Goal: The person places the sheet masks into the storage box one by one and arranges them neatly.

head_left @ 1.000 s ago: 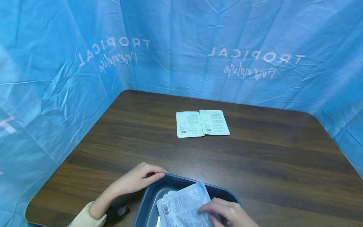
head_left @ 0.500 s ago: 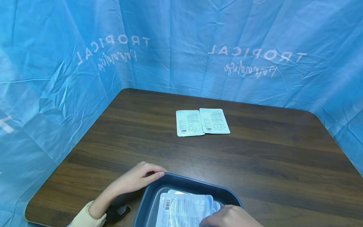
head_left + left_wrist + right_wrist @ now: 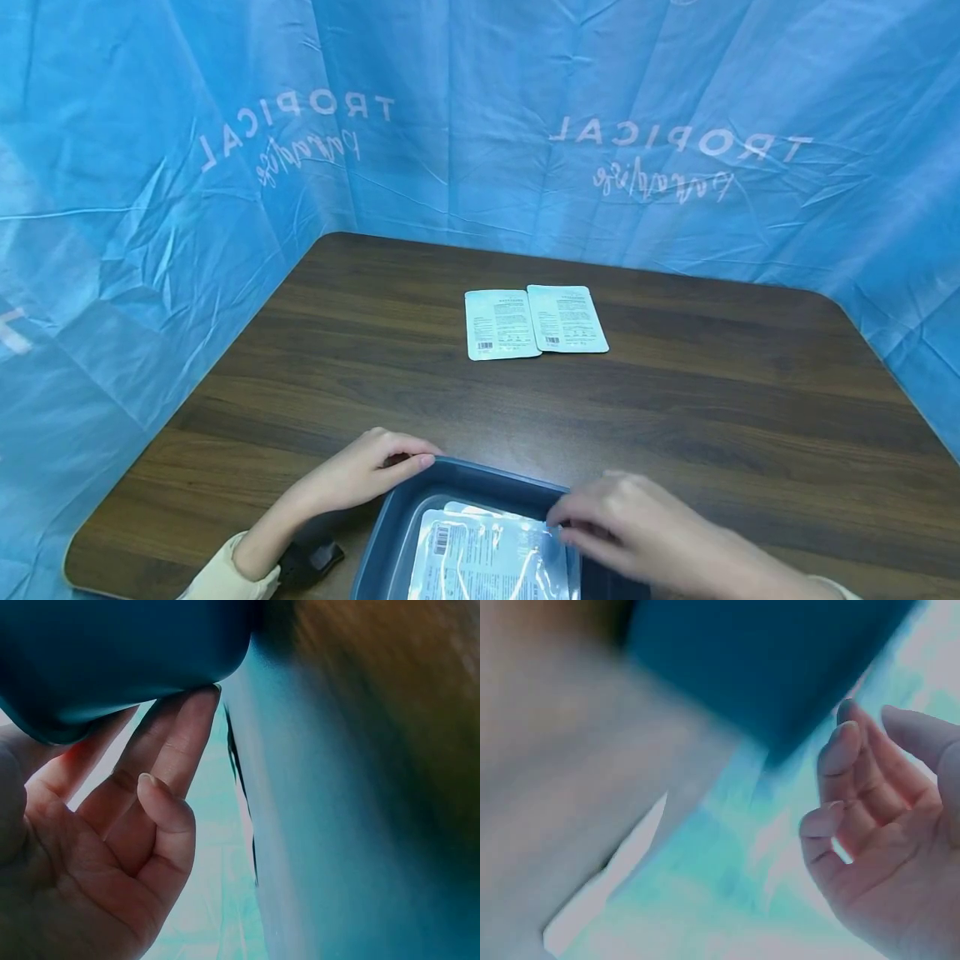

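At the bottom of the head view, a dark blue plastic bin holds pale blue flat packets, lying overlapped. The top packet carries small print and a barcode. My left hand grips the bin's far left corner by the rim. In the left wrist view its fingers touch the bin's outer wall. Over the bin's right side hovers my right hand, blurred, with loosely bent fingers and nothing seen in them. The right wrist view shows that hand apart from the bin. The bin's near part is cut off.
Two similar packets, one on the left and one on the right, lie side by side farther back on the dark wood table. Blue printed sheeting hangs behind. A small black object sits by the left wrist.
The right hand lowered a packet into the bin, let go of it and rose toward the bin's far right side. The packet now lies flat. The left hand stayed on the rim.
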Motion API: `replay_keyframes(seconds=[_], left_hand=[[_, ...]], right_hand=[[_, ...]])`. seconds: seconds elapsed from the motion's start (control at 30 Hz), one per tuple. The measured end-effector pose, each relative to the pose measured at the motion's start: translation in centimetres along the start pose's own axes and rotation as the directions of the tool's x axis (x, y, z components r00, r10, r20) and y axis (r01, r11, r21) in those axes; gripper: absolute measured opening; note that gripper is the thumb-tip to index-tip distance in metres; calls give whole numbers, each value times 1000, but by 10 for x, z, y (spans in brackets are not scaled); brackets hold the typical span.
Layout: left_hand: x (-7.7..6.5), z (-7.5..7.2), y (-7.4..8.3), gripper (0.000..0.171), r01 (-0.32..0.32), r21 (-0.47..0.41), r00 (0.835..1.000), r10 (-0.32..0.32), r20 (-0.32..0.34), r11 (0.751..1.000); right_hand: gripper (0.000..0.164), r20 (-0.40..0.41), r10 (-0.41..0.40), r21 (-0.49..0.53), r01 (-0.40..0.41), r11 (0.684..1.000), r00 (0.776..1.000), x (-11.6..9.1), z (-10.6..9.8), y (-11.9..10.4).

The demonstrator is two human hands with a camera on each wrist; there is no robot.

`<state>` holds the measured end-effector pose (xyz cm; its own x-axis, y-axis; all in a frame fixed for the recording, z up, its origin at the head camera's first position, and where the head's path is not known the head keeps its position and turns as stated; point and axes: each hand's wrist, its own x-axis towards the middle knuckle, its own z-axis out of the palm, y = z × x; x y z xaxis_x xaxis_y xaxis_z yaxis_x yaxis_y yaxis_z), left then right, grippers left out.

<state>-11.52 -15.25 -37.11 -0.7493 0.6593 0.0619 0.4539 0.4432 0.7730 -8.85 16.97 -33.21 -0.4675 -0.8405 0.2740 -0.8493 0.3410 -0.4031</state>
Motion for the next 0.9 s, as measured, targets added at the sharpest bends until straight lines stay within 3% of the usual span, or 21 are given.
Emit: replay_keyframes(seconds=[0.1,0.23,0.37,0.47,0.57,0.7,0.9], left_hand=[[0,0,0,30,-2,-5,1000,2,1,1000],[0,0,0,30,-7,-3,1000,7,2,1000],[0,0,0,30,-5,-6,1000,5,2,1000],[0,0,0,29,-5,-17,1000,5,11,1000],[0,1,0,29,-7,-25,1000,8,23,1000],[0,3,1,29,-2,-9,1000,2,23,1000],[-2,2,3,29,7,-21,1000,-6,7,1000]], right_hand=[[10,-37,113,-62,-115,991,993,17,-26,34],[12,-57,304,-145,-310,940,951,41,-51,103],[17,-31,447,-180,-445,877,894,62,-56,169],[26,29,516,-190,-502,843,856,77,-51,204],[40,111,544,-200,-517,832,832,90,-45,226],[66,235,580,-202,-544,814,780,105,-45,241],[89,379,647,-216,-616,757,662,129,-57,248]])
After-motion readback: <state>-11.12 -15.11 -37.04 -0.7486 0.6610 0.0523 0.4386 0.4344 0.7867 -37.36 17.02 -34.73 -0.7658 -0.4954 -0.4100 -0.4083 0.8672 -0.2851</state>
